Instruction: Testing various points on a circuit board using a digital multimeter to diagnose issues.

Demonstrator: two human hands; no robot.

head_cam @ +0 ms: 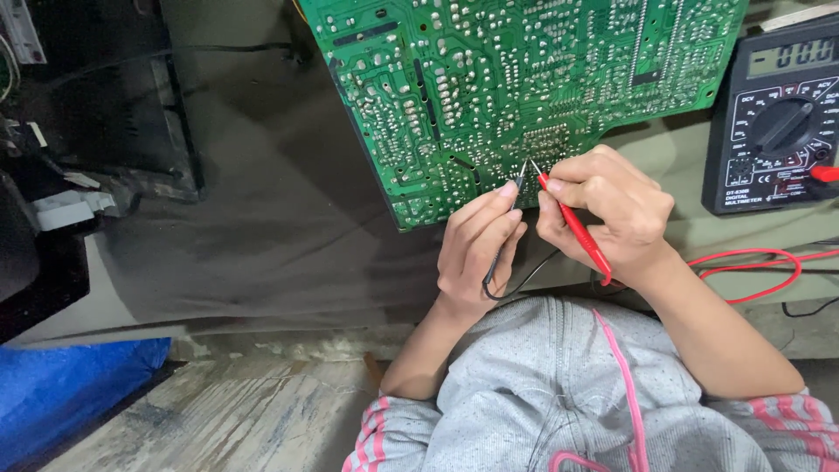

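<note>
A blue tarp point(70, 385) lies at far left, black housings point(105, 114) above it. On the bench point(288, 227), a green circuit board point(524, 87) lies solder side up. The left hand point(476, 249) pinches a black probe point(517, 188), its long axis running up and slightly right, tip on the board's lower edge. Just beside it the right hand point(607, 210) pinches a red probe point(572, 223) — angled up and to the left, tip nearly meeting the black one. Red lead point(760, 271) loops right, below a black multimeter point(778, 122).
</note>
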